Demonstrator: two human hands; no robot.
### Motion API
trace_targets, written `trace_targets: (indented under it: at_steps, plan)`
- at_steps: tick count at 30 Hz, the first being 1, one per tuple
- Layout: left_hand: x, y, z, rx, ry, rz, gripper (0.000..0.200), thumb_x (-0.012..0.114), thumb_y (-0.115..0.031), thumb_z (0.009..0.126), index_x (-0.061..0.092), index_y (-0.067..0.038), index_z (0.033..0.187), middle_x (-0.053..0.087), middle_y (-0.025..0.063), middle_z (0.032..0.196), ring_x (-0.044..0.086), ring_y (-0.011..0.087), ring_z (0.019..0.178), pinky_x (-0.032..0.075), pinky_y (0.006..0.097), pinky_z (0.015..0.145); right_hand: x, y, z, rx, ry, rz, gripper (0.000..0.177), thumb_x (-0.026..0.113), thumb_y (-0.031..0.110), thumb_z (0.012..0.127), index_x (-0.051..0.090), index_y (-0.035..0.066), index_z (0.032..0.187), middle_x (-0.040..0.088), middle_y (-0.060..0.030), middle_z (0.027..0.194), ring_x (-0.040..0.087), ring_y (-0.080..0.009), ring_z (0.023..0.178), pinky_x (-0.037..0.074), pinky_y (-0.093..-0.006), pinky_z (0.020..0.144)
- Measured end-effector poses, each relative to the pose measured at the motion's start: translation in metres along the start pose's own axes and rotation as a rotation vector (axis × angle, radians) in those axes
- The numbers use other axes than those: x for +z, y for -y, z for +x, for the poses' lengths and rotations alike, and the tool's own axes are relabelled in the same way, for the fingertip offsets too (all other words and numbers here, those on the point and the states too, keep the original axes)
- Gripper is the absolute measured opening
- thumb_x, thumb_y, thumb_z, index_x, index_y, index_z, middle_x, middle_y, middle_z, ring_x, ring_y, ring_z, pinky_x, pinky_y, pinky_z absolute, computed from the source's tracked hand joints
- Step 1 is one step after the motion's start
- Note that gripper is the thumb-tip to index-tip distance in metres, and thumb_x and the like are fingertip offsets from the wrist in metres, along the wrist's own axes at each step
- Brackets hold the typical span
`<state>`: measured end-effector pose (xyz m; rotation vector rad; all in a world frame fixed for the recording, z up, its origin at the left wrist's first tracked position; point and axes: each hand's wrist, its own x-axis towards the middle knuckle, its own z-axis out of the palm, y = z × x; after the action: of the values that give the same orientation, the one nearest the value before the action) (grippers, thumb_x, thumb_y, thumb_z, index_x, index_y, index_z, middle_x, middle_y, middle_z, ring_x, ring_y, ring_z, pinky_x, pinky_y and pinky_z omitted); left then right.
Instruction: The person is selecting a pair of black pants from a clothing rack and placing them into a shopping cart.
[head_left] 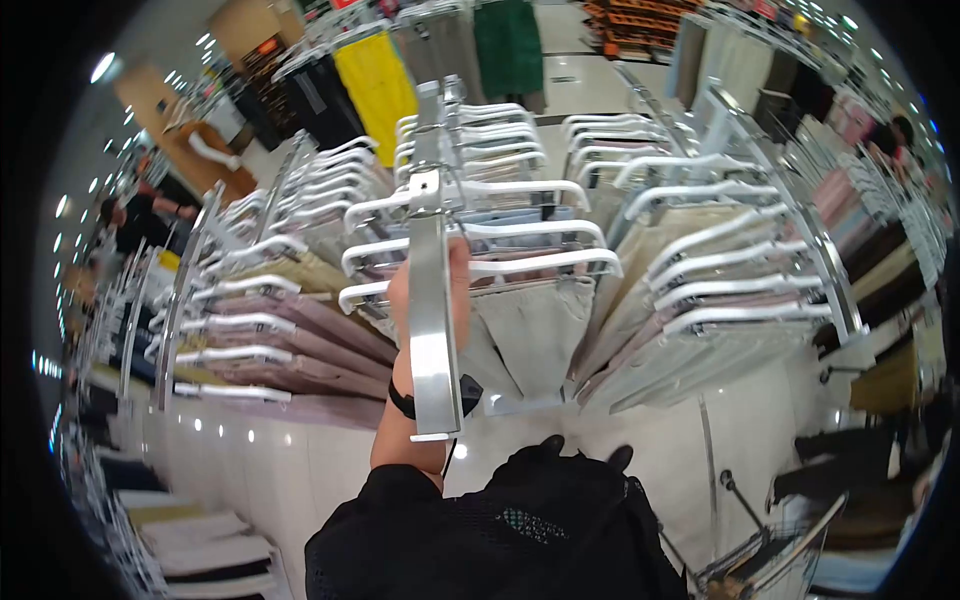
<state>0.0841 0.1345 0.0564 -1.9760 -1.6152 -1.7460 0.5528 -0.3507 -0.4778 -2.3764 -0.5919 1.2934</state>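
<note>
The left hand is raised to the middle rail of a clothes rack, and its palm is largely hidden behind the metal bar. Its fingers are placed close to the front white hanger, but whether they are closed around it or released cannot be told. The state of the right hand's fingers cannot be told either. From that hanger the pale trousers are hung, below the rail and to the right of its near end. Behind them, more white hangers are lined up toward the rail's far end. A black wristband is worn on the left wrist. Pinkish trousers are hung in the row to the left, and pale ones in the row to the right, beside the right rail. Beyond the far end, a yellow garment is displayed near a green one.
</note>
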Motion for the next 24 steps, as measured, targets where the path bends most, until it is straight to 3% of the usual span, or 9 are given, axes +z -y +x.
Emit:
trace_targets:
  at_steps: [4, 7, 8, 10, 14, 18, 20, 22, 24]
  plan:
    - [-0.014, -0.028, -0.001, 0.034, 0.028, 0.082, 0.008, 0.069, -0.010, 0.096, 0.069, -0.002, 0.098, 0.064, 0.0134, 0.076, 0.063, 0.0299, 0.066, 0.051, 0.0362, 0.065, -0.035, -0.029, 0.125, -0.181, 0.055, -0.264, 0.031, 0.065, 0.015, 0.095, 0.072, 0.000, 0.121, 0.074, -0.0138, 0.085, 0.072, -0.0255, 0.071, 0.058, -0.0384, 0.059]
    - [-0.013, -0.034, -0.006, 0.030, 0.023, 0.090, 0.009, 0.070, -0.010, 0.095, 0.067, -0.002, 0.096, 0.062, 0.0143, 0.076, 0.062, 0.0320, 0.066, 0.049, 0.0373, 0.063, -0.067, 0.003, 0.180, -0.405, 0.000, -0.518, 0.031, 0.065, 0.015, 0.095, 0.072, 0.001, 0.121, 0.074, -0.0132, 0.085, 0.073, -0.0253, 0.071, 0.058, -0.0384, 0.059]
    - [-0.014, -0.039, -0.009, 0.008, 0.047, 0.159, 0.012, 0.071, -0.013, 0.096, 0.066, -0.002, 0.095, 0.062, 0.0149, 0.077, 0.061, 0.0331, 0.065, 0.049, 0.0382, 0.062, -0.083, 0.017, 0.202, -0.302, 0.033, -0.322, 0.031, 0.064, 0.015, 0.096, 0.071, 0.000, 0.122, 0.074, -0.0130, 0.085, 0.072, -0.0242, 0.071, 0.057, -0.0377, 0.057]
    - [-0.015, -0.049, -0.008, 0.022, 0.030, 0.232, 0.017, 0.071, -0.018, 0.097, 0.065, -0.002, 0.094, 0.060, 0.0159, 0.079, 0.059, 0.0352, 0.069, 0.048, 0.0420, 0.064, -0.132, 0.162, 0.142, -0.100, 0.039, 0.088, 0.030, 0.063, 0.014, 0.097, 0.068, -0.001, 0.123, 0.073, -0.0127, 0.085, 0.071, -0.0218, 0.071, 0.056, -0.0365, 0.054]
    - [-0.012, -0.045, -0.015, -0.037, 0.053, 0.292, 0.019, 0.068, -0.019, 0.099, 0.062, -0.002, 0.092, 0.057, 0.0166, 0.080, 0.055, 0.0375, 0.078, 0.044, 0.0454, 0.069, -0.159, 0.178, 0.214, -0.024, 0.108, 0.406, 0.034, 0.059, 0.013, 0.100, 0.059, -0.003, 0.130, 0.071, -0.0131, 0.089, 0.067, -0.0192, 0.066, 0.052, -0.0328, 0.050]
    - [-0.009, -0.055, -0.021, -0.084, 0.021, 0.327, 0.023, 0.065, -0.021, 0.100, 0.060, -0.001, 0.091, 0.056, 0.0162, 0.080, 0.055, 0.0354, 0.073, 0.043, 0.0430, 0.066, -0.168, 0.202, 0.214, -0.125, 0.169, 0.032, 0.033, 0.060, 0.013, 0.099, 0.061, -0.005, 0.127, 0.072, -0.0138, 0.086, 0.067, -0.0195, 0.064, 0.054, -0.0354, 0.051]
    - [-0.009, -0.059, -0.022, -0.109, 0.039, 0.374, 0.021, 0.064, -0.020, 0.102, 0.062, 0.000, 0.095, 0.059, 0.0134, 0.082, 0.055, 0.0306, 0.075, 0.045, 0.0384, 0.070, -0.166, 0.174, 0.239, -0.285, 0.242, -0.122, 0.031, 0.062, 0.012, 0.098, 0.064, -0.006, 0.122, 0.072, -0.0134, 0.082, 0.068, -0.0199, 0.062, 0.055, -0.0349, 0.052]
    - [-0.006, -0.065, -0.023, -0.133, 0.052, 0.409, 0.020, 0.063, -0.020, 0.103, 0.063, 0.000, 0.097, 0.060, 0.0120, 0.083, 0.056, 0.0282, 0.075, 0.045, 0.0361, 0.072, -0.171, 0.153, 0.252, -0.260, 0.282, -0.181, 0.030, 0.062, 0.012, 0.098, 0.064, -0.006, 0.121, 0.072, -0.0133, 0.082, 0.068, -0.0199, 0.062, 0.055, -0.0348, 0.052]
    - [0.003, -0.074, -0.025, -0.063, -0.145, 0.380, 0.019, 0.065, -0.019, 0.101, 0.068, 0.000, 0.104, 0.068, 0.0134, 0.093, 0.064, 0.0308, 0.085, 0.049, 0.0374, 0.080, -0.174, 0.135, 0.262, -0.226, 0.313, -0.215, 0.029, 0.062, 0.012, 0.097, 0.065, -0.006, 0.120, 0.072, -0.0132, 0.082, 0.068, -0.0199, 0.061, 0.055, -0.0348, 0.052]
